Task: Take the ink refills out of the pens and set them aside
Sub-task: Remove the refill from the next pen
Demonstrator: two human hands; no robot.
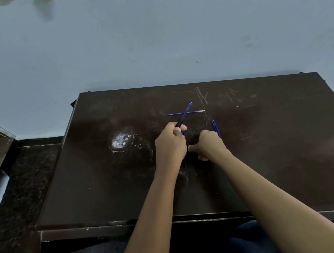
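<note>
A dark scratched table (273, 142) carries one thin ink refill (194, 112).

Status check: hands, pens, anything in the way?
Left hand gripping a blue pen, tip up and away. Right hand closed on another pen. One refill lies on the table beyond. Nothing in the way.

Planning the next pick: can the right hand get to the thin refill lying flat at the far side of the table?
Probably yes. The refill lies in the open beyond both hands, with bare table between it and the right hand. That hand, though, seems to be closed on a blue pen, and the left hand's pen crosses above the refill.
</note>
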